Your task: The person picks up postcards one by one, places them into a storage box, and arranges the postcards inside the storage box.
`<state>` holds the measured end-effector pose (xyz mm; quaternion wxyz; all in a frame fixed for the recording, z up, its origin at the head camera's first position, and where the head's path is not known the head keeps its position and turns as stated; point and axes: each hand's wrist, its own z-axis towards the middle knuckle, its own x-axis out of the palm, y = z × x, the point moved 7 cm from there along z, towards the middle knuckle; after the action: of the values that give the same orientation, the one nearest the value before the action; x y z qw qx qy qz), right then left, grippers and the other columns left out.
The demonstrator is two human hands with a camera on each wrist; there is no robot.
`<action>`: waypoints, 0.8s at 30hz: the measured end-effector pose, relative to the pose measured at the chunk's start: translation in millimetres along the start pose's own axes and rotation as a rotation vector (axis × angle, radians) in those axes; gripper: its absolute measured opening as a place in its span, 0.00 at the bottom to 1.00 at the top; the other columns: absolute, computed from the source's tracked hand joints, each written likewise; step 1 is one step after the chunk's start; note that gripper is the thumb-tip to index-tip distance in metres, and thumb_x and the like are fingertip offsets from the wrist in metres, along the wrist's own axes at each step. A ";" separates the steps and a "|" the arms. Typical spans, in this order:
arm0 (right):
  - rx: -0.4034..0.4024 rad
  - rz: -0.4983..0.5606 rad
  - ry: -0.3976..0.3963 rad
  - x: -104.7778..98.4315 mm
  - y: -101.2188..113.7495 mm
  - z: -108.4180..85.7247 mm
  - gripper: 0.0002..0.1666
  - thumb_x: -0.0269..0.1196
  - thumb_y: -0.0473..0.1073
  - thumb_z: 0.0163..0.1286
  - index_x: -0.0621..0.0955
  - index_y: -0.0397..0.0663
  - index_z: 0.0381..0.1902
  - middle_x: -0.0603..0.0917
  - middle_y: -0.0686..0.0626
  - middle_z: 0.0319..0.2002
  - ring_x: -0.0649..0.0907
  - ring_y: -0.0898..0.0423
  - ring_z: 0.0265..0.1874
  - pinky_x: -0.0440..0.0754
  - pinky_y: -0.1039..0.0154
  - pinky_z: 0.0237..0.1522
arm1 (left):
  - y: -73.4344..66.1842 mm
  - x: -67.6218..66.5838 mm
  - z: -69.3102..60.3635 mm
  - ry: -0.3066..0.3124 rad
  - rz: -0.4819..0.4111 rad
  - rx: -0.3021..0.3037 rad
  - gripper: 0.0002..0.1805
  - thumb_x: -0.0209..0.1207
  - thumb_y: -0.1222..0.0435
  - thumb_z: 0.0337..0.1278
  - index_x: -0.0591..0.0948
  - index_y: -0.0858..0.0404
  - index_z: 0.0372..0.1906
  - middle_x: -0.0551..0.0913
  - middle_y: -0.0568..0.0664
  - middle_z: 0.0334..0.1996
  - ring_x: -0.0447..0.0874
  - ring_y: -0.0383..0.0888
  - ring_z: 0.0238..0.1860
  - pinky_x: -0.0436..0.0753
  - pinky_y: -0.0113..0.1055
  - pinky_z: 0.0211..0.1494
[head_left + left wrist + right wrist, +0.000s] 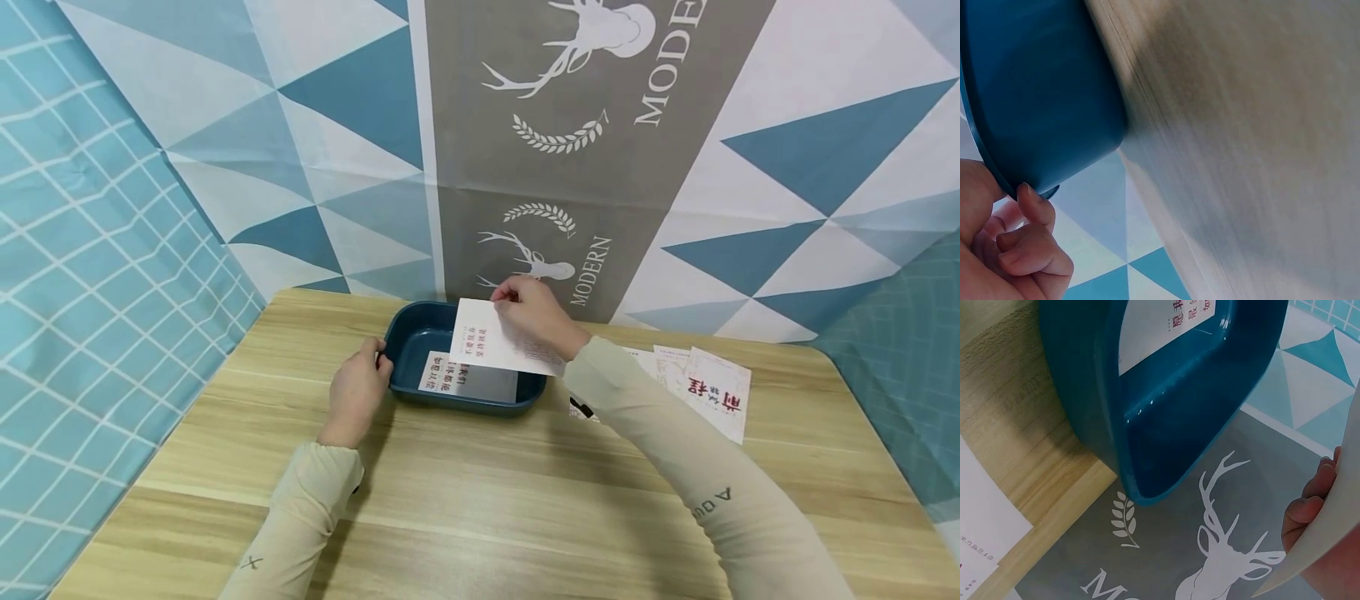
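A blue rectangular bin [420,354] stands near the table's back edge. My left hand [358,392] grips the bin's left rim; in the left wrist view the fingers of that hand [1019,250] curl at the rim of the bin [1041,94]. Above the bin's right part, my right hand [536,312] pinches a white printed card [495,337] by its upper edge. Inside the bin lies another printed card [480,383], partly covered by the held one. From the right wrist, the hand [1319,531] holds the card [1335,519], seen nearly edge-on, beside the bin [1179,444].
Several printed cards [720,392] lie overlapping on the wooden table [465,492] to the right of the bin, partly hidden by my right sleeve. A patterned cloth [525,183] hangs behind the table's back edge.
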<state>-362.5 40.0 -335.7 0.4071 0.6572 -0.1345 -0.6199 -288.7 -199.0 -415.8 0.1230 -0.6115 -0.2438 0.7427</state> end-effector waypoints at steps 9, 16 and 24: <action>0.007 0.006 0.017 8.5 4.1 2.7 0.11 0.51 0.40 0.66 0.79 0.44 0.39 0.77 0.46 0.40 0.72 0.51 0.40 0.69 0.61 0.46 | 0.9 -0.6 -1.0 -0.010 0.002 -0.004 0.15 0.48 0.65 0.61 0.74 0.64 0.51 0.83 0.60 0.37 0.78 0.53 0.31 0.77 0.49 0.39; 0.012 -0.014 0.021 12.9 7.3 5.7 0.10 0.52 0.40 0.66 0.79 0.45 0.39 0.77 0.47 0.40 0.72 0.52 0.41 0.69 0.61 0.46 | 0.9 0.6 -0.5 -0.005 -0.007 -0.006 0.15 0.48 0.65 0.61 0.74 0.64 0.51 0.83 0.60 0.38 0.78 0.53 0.32 0.77 0.50 0.40; -0.016 -0.037 0.025 17.6 14.9 11.2 0.08 0.53 0.39 0.65 0.79 0.45 0.37 0.76 0.46 0.37 0.72 0.52 0.38 0.69 0.62 0.43 | -0.1 -0.1 -0.5 -0.019 -0.008 0.003 0.15 0.49 0.65 0.60 0.74 0.64 0.51 0.83 0.61 0.37 0.79 0.54 0.33 0.77 0.51 0.40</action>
<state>-364.6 14.6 -336.5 0.4024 0.6640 -0.1120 -0.6202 -288.2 -198.8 -415.8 0.1244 -0.6031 -0.2460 0.7485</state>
